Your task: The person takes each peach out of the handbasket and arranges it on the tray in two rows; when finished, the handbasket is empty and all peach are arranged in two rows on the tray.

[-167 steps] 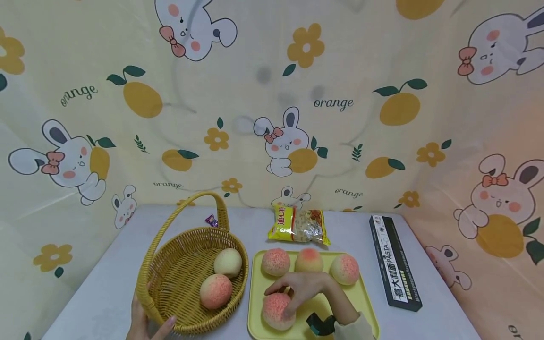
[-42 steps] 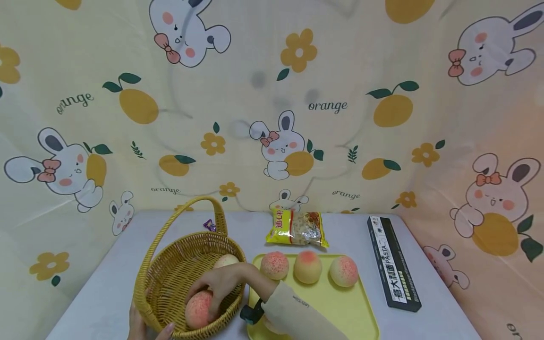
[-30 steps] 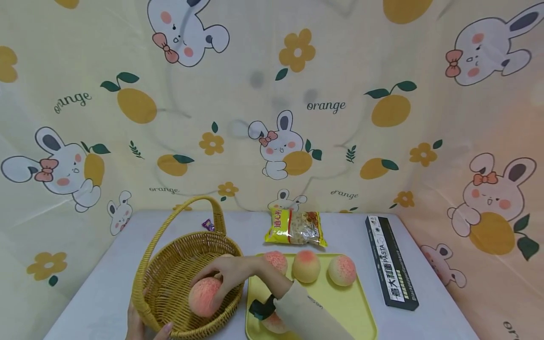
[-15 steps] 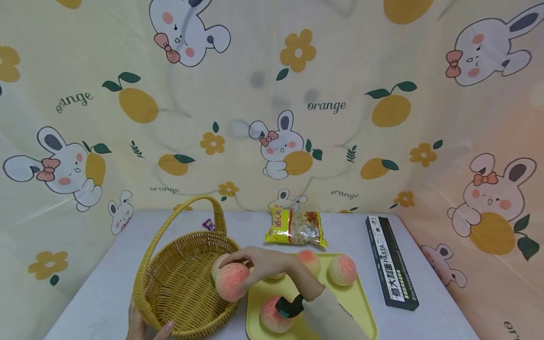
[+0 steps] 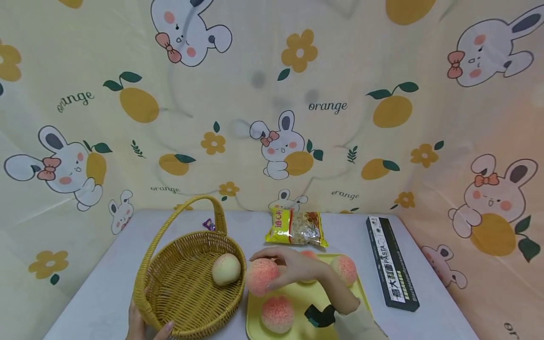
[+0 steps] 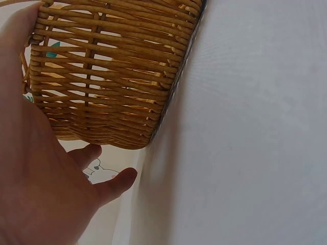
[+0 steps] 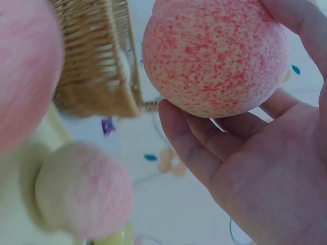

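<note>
My right hand (image 5: pixel 293 269) holds a speckled pink peach (image 5: pixel 262 277) between thumb and fingers, just right of the wicker basket (image 5: pixel 153 288), over the left side of the yellow tray (image 5: pixel 327 295). In the right wrist view, the peach (image 7: pixel 214 56) sits against the fingertips, the palm behind it. My left hand (image 5: pixel 144 321) cups the basket's near left side; in the left wrist view its thumb touches the weave and two fingertips (image 6: pixel 120 185) show beyond it. One pale peach (image 5: pixel 226 269) lies in the basket. Another pink peach (image 5: pixel 277 315) is at the tray's front left.
Behind my right hand, a peach (image 5: pixel 344 269) and a partly covered one (image 5: pixel 308 255) lie on the tray. A yellow bag of pasta (image 5: pixel 297 227) is at the back, a black pasta box (image 5: pixel 392 262) on the right. A purple wrapped candy (image 5: pixel 208 225) lies behind the basket.
My right hand has lifted a pink peach out of the basket and carried it right, over the tray's edge. One peach stays in the basket. My left hand has kept its place.
</note>
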{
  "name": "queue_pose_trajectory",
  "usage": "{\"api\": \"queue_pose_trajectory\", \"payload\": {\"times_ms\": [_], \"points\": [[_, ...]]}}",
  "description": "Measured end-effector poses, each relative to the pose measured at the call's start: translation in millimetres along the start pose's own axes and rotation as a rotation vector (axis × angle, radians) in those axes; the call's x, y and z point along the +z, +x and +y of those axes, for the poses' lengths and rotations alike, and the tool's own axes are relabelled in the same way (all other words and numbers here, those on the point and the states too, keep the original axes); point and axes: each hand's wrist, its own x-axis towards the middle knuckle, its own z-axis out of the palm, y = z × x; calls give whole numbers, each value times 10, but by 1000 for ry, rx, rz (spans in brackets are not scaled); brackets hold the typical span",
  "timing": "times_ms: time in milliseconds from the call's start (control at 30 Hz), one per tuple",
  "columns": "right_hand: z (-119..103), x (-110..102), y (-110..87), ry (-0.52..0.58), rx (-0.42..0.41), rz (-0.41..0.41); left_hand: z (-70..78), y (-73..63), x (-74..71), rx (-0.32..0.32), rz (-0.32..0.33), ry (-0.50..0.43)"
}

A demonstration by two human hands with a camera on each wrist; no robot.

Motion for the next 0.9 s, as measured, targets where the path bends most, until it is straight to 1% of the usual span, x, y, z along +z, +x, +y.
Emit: {"api": "queue_pose_trajectory", "payload": {"times_ms": [167,367,433,533,667,767,900], "points": [[52,-63,-270,-59,39,52,10,-1,-8,-12,-5,-15],[150,-74,-641,-56,65,88,-5,7,0,10,5,-14],[189,-64,-777,-56,93,103,-2,10,-6,8,-4,-17],[248,-37,-948,-104,129,127,-7,14,-13,-2,-22,-6],[346,22,-1100,-155,155,136,2,23,-22,18,-26,16],[423,71,-1173,-162,165,130,8,21,-20,38,-21,13],[497,108,-1238,-165,178,135,12,11,-17,44,-20,18]]}}
